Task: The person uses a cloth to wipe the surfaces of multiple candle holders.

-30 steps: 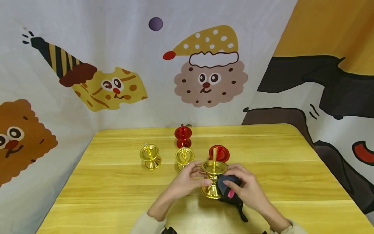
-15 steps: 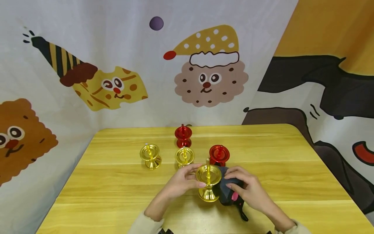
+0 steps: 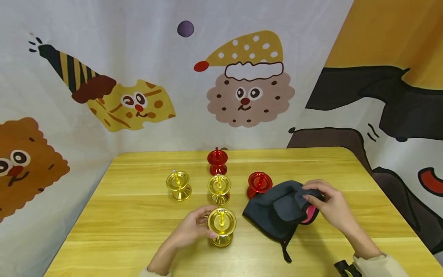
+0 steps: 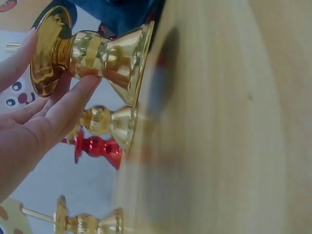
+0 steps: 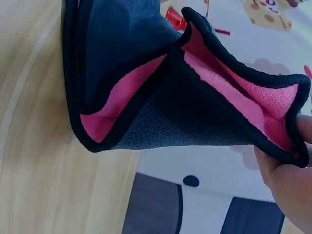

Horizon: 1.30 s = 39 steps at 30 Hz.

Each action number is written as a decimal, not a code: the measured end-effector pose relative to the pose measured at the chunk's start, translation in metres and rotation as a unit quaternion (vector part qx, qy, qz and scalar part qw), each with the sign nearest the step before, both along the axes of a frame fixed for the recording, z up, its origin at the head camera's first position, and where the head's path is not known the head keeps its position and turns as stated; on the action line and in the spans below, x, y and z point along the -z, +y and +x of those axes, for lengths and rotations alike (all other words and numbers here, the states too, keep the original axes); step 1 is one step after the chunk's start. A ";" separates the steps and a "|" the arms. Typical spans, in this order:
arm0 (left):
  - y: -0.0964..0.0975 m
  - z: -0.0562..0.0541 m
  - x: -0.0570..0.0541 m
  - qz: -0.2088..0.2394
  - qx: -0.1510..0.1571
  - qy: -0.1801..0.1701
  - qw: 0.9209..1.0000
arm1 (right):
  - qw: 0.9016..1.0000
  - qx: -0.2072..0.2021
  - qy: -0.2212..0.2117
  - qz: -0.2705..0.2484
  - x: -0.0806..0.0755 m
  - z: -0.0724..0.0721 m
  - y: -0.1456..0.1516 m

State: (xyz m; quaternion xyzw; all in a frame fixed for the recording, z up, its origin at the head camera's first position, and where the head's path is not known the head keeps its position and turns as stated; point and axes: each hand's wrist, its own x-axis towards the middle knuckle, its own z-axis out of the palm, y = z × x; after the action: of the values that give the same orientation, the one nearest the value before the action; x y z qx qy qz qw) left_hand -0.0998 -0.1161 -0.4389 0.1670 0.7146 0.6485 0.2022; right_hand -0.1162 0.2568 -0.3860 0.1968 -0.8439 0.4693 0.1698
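In the head view my left hand [image 3: 192, 229] holds a shiny gold candle holder [image 3: 222, 227], thumb on its near side and fingers behind. It stands upright, and in the left wrist view its flared foot is close over the table beside its shadow. To the right, my right hand [image 3: 327, 201] pinches a corner of a dark grey cloth [image 3: 273, 215] between thumb and fingers. Held up at that corner, the cloth droops in folds onto the table. The right wrist view shows its pink lining [image 5: 229, 100] and black edging. A small black loop hangs from the near corner.
Two more gold candle holders stand farther back, one at the left [image 3: 179, 185] and one in the middle [image 3: 219, 189]. A red candle holder [image 3: 217, 161] is near the back edge; another red one [image 3: 259, 184] borders the cloth. A cartoon-printed curtain [image 3: 155, 134] hangs behind the wooden table [image 3: 121, 227].
My left hand has carried the gold candle holder left and toward me, away from the cloth. My right hand has moved right, lifting the cloth's corner and spreading it from a bunched heap.
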 end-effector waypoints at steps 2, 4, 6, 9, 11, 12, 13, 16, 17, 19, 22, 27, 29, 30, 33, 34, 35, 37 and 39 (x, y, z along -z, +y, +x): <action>-0.003 0.001 0.003 0.003 0.005 0.000 1.000 | 1.000 0.015 -0.010 0.005 0.000 -0.001 0.005; -0.005 0.001 0.005 0.007 0.012 0.001 1.000 | 0.999 0.026 -0.017 0.005 0.000 -0.001 0.009; -0.007 0.001 0.008 0.011 0.019 0.002 1.000 | 0.999 0.038 -0.023 0.009 0.000 0.000 0.011; -0.009 -0.001 0.011 0.015 0.029 0.002 0.999 | 0.998 0.049 -0.035 0.012 0.000 0.000 0.013; -0.010 -0.002 0.013 0.017 0.035 0.002 0.999 | 0.998 0.054 -0.040 0.017 0.001 0.001 0.014; -0.011 -0.003 0.013 0.019 0.039 0.002 0.999 | 0.997 0.056 -0.043 0.019 0.001 0.001 0.014; -0.011 -0.004 0.014 0.023 0.045 0.000 0.999 | 0.997 0.057 -0.045 0.020 0.002 0.001 0.014; -0.014 -0.008 0.013 0.023 0.057 -0.001 0.998 | 0.997 0.060 -0.046 0.025 0.004 0.001 0.015; -0.015 -0.011 0.012 0.019 0.054 0.001 0.998 | 0.997 0.060 -0.046 0.026 0.005 0.001 0.015; -0.016 -0.016 0.010 0.001 0.033 0.009 0.999 | 0.997 0.059 -0.045 0.027 0.007 0.001 0.016; -0.016 -0.028 0.005 -0.036 -0.031 0.031 0.998 | 0.997 0.052 -0.047 0.024 0.010 0.002 0.016; -0.008 -0.049 0.002 -0.080 -0.119 0.042 0.989 | 0.997 0.042 -0.061 0.024 0.016 0.004 0.015; -0.004 -0.056 0.003 -0.089 -0.131 0.040 0.987 | 0.996 0.040 -0.071 0.028 0.018 0.005 0.013; -0.002 -0.060 0.004 -0.095 -0.134 0.039 0.986 | 0.996 0.040 -0.076 0.031 0.020 0.006 0.013; 0.004 -0.069 0.008 -0.096 -0.129 0.033 0.986 | 0.995 0.039 -0.087 0.039 0.025 0.007 0.011; 0.006 -0.072 0.009 -0.096 -0.128 0.031 0.987 | 0.995 0.036 -0.088 0.040 0.027 0.008 0.010; 0.007 -0.075 0.010 -0.098 -0.127 0.031 0.987 | 0.995 0.032 -0.090 0.038 0.029 0.009 0.009; 0.011 -0.078 0.012 -0.095 -0.124 0.024 0.987 | 0.995 0.027 -0.091 0.036 0.032 0.010 0.008; 0.014 -0.081 0.013 -0.103 -0.124 0.023 0.987 | 0.995 0.024 -0.094 0.033 0.034 0.011 0.007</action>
State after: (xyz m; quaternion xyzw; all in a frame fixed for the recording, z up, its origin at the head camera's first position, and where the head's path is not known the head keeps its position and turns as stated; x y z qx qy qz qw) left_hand -0.1809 -0.1019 -0.4522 0.0700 0.7973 0.5875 0.1196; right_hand -0.1049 0.2640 -0.4201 0.1370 -0.8757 0.4532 0.0946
